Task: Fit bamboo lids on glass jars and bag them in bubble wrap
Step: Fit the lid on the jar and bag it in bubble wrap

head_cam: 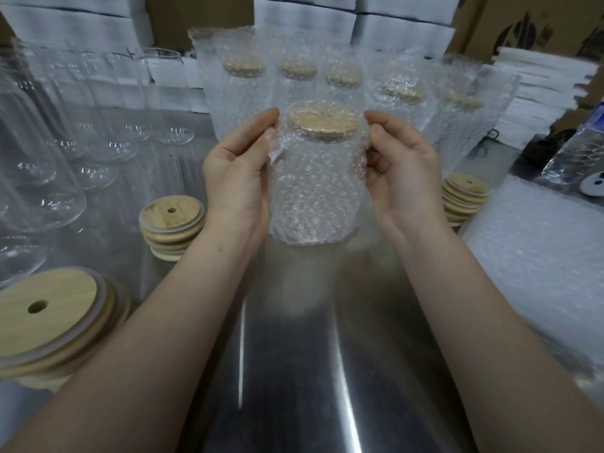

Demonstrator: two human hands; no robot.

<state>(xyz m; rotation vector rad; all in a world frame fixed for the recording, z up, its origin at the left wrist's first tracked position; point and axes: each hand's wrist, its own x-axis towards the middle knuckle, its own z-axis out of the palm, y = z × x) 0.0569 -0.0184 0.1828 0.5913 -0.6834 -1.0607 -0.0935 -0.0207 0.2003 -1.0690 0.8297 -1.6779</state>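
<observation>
Steel table [294, 371]; left hand [238, 178], right hand [405, 181] gripping bagged jar [318, 178].

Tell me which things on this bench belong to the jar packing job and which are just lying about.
Job in hand:
- bagged jar, held between left hand and right hand
- bare jars
- lid stacks
- finished bagged jars
- bubble wrap pile

Seemingly lying about:
- cardboard boxes
- stack of white sheets
- shiny bag
</observation>
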